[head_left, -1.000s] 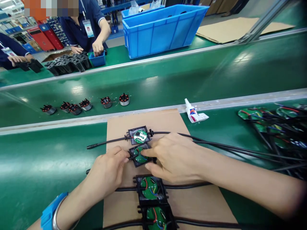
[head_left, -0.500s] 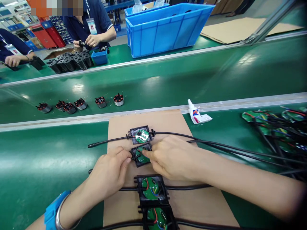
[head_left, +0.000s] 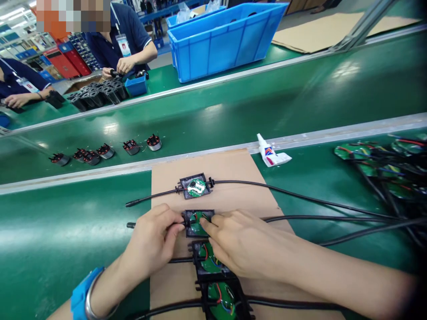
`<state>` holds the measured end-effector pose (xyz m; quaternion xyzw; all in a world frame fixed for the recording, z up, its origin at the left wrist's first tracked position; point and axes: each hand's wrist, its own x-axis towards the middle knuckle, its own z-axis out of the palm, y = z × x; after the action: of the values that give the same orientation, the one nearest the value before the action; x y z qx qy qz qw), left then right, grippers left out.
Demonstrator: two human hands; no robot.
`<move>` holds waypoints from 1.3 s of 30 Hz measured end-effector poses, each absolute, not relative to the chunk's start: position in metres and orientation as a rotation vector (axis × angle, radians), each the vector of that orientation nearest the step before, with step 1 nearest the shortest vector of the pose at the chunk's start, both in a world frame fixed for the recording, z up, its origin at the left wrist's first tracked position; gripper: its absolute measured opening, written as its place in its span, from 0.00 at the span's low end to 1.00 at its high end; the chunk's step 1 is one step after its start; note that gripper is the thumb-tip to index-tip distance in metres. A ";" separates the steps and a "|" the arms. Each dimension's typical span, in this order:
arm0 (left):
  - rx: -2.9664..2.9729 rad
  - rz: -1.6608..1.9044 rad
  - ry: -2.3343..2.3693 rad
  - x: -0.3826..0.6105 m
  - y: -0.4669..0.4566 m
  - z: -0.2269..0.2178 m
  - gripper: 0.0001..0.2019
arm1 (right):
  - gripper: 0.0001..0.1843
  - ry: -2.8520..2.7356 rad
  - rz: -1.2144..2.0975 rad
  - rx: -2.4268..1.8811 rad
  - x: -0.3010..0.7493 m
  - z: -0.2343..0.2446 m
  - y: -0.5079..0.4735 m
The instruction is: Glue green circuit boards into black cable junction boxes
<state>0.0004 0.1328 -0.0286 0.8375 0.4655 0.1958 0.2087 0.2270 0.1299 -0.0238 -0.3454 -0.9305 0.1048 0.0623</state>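
Observation:
On a brown cardboard sheet point(head_left: 233, 171) lie several small black housings with green circuit boards and black cables. My left hand point(head_left: 151, 242) pinches the left edge of the second housing point(head_left: 196, 221). My right hand point(head_left: 243, 244) rests its fingertips on that housing's green board and covers part of the third housing point(head_left: 208, 262) below it. A fourth housing point(head_left: 222, 300) lies nearest me. The top housing point(head_left: 195, 186), with a white-marked board, lies apart and untouched.
A white glue tube point(head_left: 270, 155) lies by the conveyor rail. A heap of boards and cables point(head_left: 383, 169) sits at the right. Several motor stators point(head_left: 130, 146) stand on the green belt. Across it are a blue crate point(head_left: 223, 38) and two other people's hands.
Both hands drew the second housing toward me, away from the top housing and against the third one. The stators on the belt drifted left.

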 end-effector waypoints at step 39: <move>2.597 0.421 1.001 0.005 0.122 -0.035 0.08 | 0.14 -2.712 0.856 -1.275 0.241 -0.008 0.126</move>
<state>0.0049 0.1216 -0.0355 0.9102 0.3510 0.1476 0.1628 0.2407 0.1258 -0.0078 -0.4093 -0.8701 0.2745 0.0126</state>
